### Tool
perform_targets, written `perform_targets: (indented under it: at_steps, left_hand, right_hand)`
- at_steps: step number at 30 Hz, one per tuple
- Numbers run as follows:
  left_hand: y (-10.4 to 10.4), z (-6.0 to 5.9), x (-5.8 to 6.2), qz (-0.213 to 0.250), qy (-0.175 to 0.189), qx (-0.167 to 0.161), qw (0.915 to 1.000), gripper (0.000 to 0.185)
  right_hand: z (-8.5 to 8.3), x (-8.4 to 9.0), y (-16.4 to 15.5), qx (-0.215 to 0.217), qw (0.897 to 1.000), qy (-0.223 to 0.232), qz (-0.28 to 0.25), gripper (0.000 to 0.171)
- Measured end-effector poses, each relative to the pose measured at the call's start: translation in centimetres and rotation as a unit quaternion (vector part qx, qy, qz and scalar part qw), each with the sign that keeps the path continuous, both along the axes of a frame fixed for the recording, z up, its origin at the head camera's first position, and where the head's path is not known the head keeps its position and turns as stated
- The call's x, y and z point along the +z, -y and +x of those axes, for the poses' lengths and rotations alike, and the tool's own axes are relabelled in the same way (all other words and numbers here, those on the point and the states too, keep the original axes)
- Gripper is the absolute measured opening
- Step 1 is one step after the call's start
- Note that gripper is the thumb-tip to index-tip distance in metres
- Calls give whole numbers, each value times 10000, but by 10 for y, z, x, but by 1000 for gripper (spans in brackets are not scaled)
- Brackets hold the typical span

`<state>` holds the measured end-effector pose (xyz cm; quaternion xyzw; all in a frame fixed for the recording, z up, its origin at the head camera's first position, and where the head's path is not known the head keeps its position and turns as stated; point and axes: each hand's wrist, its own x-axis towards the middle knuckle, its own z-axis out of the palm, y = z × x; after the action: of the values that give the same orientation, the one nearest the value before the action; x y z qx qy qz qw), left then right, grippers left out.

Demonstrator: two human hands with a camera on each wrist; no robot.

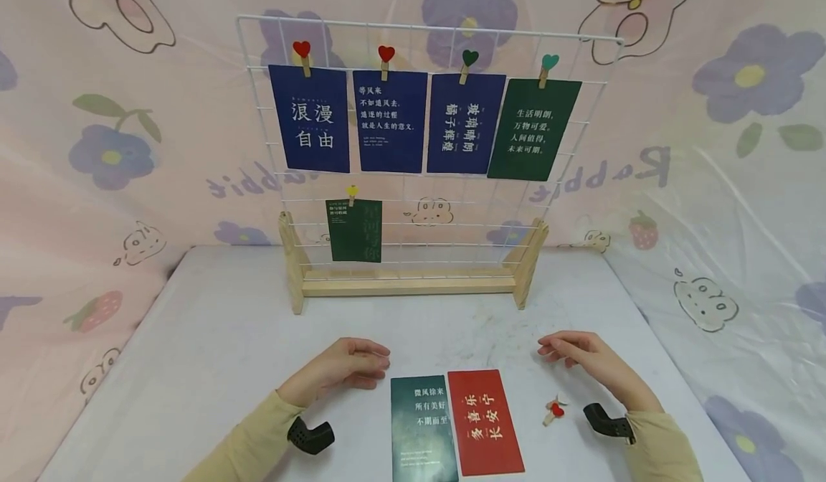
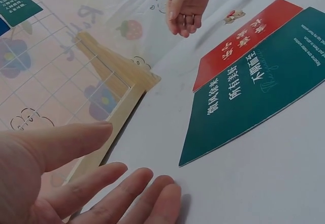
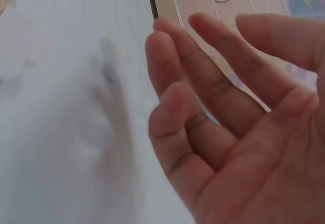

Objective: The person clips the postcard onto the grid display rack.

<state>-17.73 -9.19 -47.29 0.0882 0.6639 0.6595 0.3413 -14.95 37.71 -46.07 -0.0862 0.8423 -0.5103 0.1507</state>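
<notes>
My left hand [image 1: 347,364] is held over the white table, just up and left of a dark green card [image 1: 422,424], and nothing is in its fingers [image 2: 106,193]. Beside that card lies a red card [image 1: 485,424] with white lettering. On the other side, my right hand [image 1: 584,356] hangs with loosely bent fingers [image 3: 223,87] and an empty palm. Below it, small wooden clothespins [image 1: 553,412] lie in a little pile, one with a red heart. In the left wrist view the right hand [image 2: 190,5] shows beyond the cards.
A white wire grid rack [image 1: 413,287] on a wooden base stands at the back. Heart clothespins hold several blue cards [image 1: 390,123] and a green card [image 1: 534,130] in its top row. A smaller green card [image 1: 355,231] hangs lower left. Patterned cloth [image 1: 97,216] surrounds the table.
</notes>
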Motion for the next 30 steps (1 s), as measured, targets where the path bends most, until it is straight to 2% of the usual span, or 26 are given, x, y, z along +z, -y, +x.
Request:
perform_targets:
  at_steps: [10, 17, 21, 30]
  left_hand:
    - [-2, 2, 1, -124, -70, -72, 9999, 38]
    - [-3, 4, 0, -240, -107, -89, 9996, 36]
    - [-4, 5, -1, -368, -258, -136, 9989, 34]
    - [-7, 5, -5, -534, -388, -197, 9976, 31]
  right_hand:
    - [15, -3, -20, 100, 9981, 602, -56, 39]
    - [20, -6, -27, 311, 9961, 813, -141, 39]
    - [22, -6, -28, 295, 9948, 968, -144, 38]
    - [26, -7, -31, 406, 9938, 1023, -137, 35]
